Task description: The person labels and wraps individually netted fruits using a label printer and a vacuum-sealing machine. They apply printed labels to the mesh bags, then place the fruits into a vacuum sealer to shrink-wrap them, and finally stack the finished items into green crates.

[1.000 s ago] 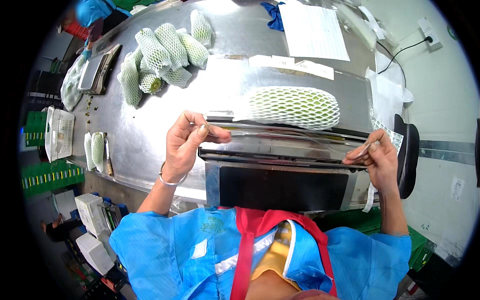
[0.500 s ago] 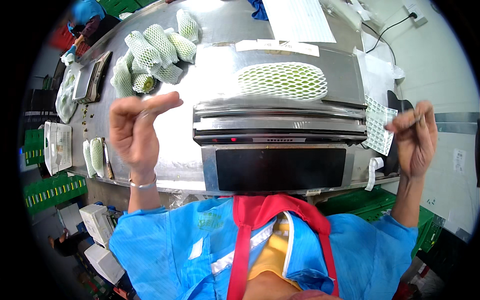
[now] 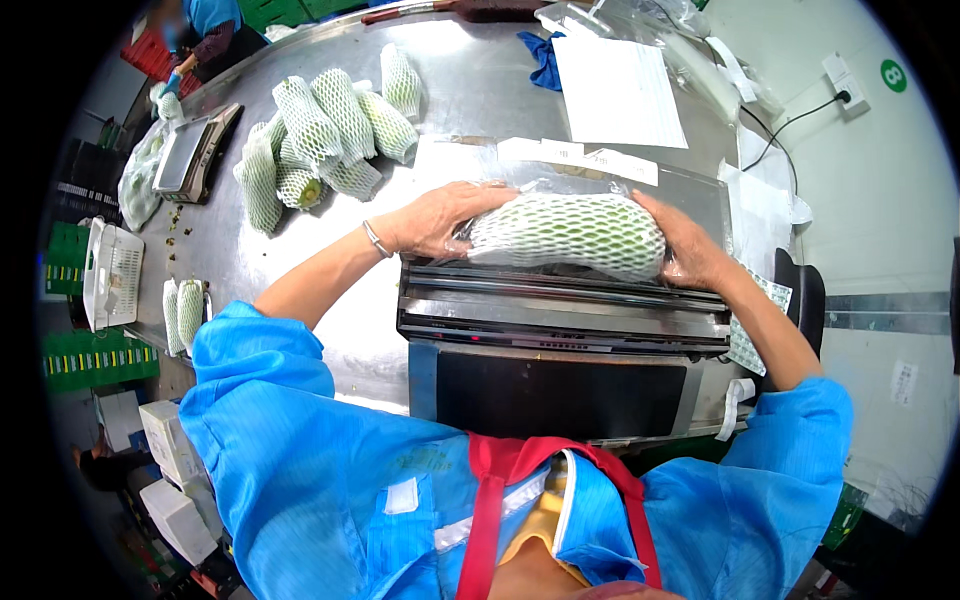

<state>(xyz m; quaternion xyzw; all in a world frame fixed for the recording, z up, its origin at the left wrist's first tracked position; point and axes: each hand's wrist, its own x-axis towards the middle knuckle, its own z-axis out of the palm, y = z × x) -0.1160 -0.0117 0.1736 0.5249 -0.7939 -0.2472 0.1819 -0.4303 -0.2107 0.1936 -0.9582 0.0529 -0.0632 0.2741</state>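
Observation:
A long green fruit or vegetable in a white foam net [image 3: 565, 235] lies across the top of a film wrapping machine [image 3: 565, 310], with clear film around it. At its left end is my left hand [image 3: 450, 218], fingers curled over the film and net. My right hand [image 3: 690, 245] grips the opposite end, thumb and fingers bent around it. Some fingertips of both hands are hidden behind the piece. The machine's dark front plate [image 3: 560, 398] lies just before my body.
Several more netted green pieces [image 3: 335, 120] lie piled at the back left, near a scale [image 3: 190, 155]. Two slim netted ones [image 3: 183, 315] rest at the left edge by a white basket [image 3: 115, 275]. White paper [image 3: 620, 90] and a blue cloth [image 3: 543, 62] lie behind the machine. A co-worker [image 3: 205, 30] stands far left.
Both hands, earlier raised apart on either side of the machine, have come inward and now hold the two ends of the netted piece. Film now shows around it.

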